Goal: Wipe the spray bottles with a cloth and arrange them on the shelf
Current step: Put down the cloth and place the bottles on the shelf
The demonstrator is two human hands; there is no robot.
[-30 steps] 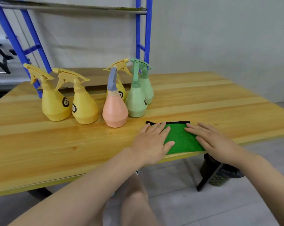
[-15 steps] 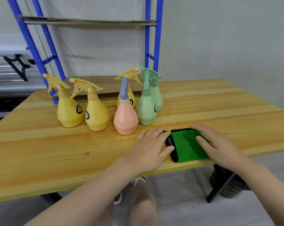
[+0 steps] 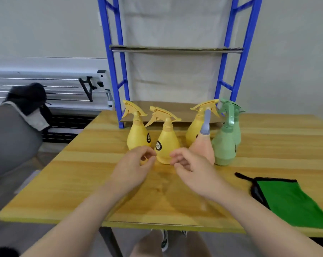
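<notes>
Several spray bottles stand grouped on the wooden table [image 3: 82, 175]: three yellow ones [image 3: 137, 134] [image 3: 167, 141] [image 3: 196, 127], a pink one with a grey sprayer [image 3: 204, 145], and two green ones [image 3: 224, 143]. My left hand [image 3: 132, 167] and right hand [image 3: 192, 166] hover just in front of the middle yellow bottle, on either side of its base, fingers loosely curled and holding nothing. The folded green cloth [image 3: 290, 203] with black trim lies alone at the table's front right. Behind the bottles stands the blue-framed shelf [image 3: 175, 50].
A grey chair [image 3: 10, 140] with a dark garment draped over it sits left of the table. A white rack [image 3: 64, 89] lines the wall behind. The shelf's lower board [image 3: 175, 108] lies level with the table's back edge.
Both hands left the green cloth and moved left and forward to the yellow bottles. The view turned left and up, so the cloth now lies at the right.
</notes>
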